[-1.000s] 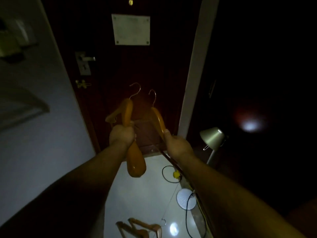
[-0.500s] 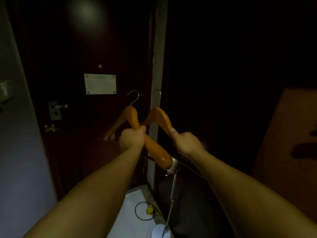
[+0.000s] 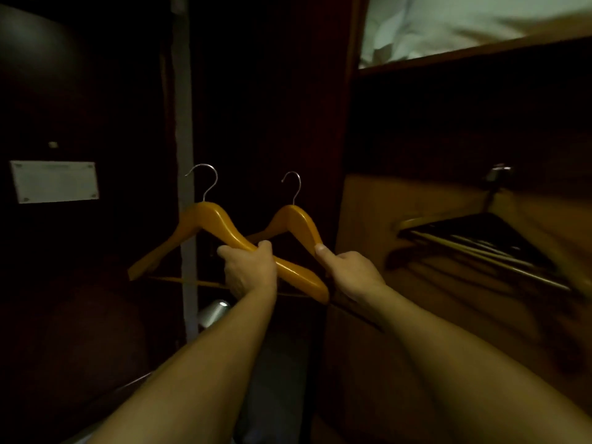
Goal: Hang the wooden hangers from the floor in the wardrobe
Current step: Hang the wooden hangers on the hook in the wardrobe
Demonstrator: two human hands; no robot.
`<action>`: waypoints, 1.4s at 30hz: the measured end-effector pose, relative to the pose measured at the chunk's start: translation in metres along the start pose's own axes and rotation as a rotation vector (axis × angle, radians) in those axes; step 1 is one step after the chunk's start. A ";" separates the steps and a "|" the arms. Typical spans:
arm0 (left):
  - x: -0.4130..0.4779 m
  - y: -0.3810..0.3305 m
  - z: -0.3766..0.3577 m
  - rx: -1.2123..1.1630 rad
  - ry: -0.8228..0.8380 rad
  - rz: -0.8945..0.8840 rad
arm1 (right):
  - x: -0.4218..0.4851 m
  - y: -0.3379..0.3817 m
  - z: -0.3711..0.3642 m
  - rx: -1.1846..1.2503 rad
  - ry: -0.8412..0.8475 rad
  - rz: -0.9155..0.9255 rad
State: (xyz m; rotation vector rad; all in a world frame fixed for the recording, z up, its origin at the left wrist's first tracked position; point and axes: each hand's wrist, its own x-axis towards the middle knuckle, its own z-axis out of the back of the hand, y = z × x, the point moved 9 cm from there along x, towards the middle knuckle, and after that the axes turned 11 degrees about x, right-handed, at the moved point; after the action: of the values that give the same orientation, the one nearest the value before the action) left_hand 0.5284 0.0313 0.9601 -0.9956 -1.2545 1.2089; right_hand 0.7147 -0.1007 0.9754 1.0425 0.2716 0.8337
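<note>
I hold two orange-brown wooden hangers upright in front of me, metal hooks pointing up. My left hand (image 3: 250,270) is closed around the right arm of the left hanger (image 3: 208,219). My right hand (image 3: 349,274) grips the right arm of the right hanger (image 3: 293,221). The two hangers overlap at the middle. To the right is the open wardrobe (image 3: 416,200), dim and blurred, where several hangers (image 3: 474,241) hang from a fitting (image 3: 495,177).
A dark door with a white plaque (image 3: 54,181) is at the left, beside a pale door frame strip (image 3: 184,139). A metal lamp shade (image 3: 213,312) shows below my hands. White bedding (image 3: 448,24) lies on the wardrobe's top shelf. The room is very dark.
The view has swung right and up from the door and floor toward the wardrobe. Both hands still hold their hangers, now raised and level with hooks up.
</note>
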 end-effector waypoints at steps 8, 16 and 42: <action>-0.109 -0.032 -0.089 -0.142 0.165 0.020 | -0.044 -0.060 0.136 -0.093 -0.186 -0.120; -0.201 -0.077 -0.165 -0.159 0.354 -0.010 | -0.086 -0.106 0.262 -0.103 -0.423 -0.177; -0.199 -0.151 -0.383 -0.194 0.634 -0.133 | 0.042 -0.164 0.386 -0.159 -0.540 -0.315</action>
State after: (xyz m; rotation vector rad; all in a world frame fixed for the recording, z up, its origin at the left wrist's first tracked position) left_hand 0.9381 -0.1527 1.0450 -1.2863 -0.9163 0.5960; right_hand 1.0399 -0.3614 1.0389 1.0031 -0.0889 0.2668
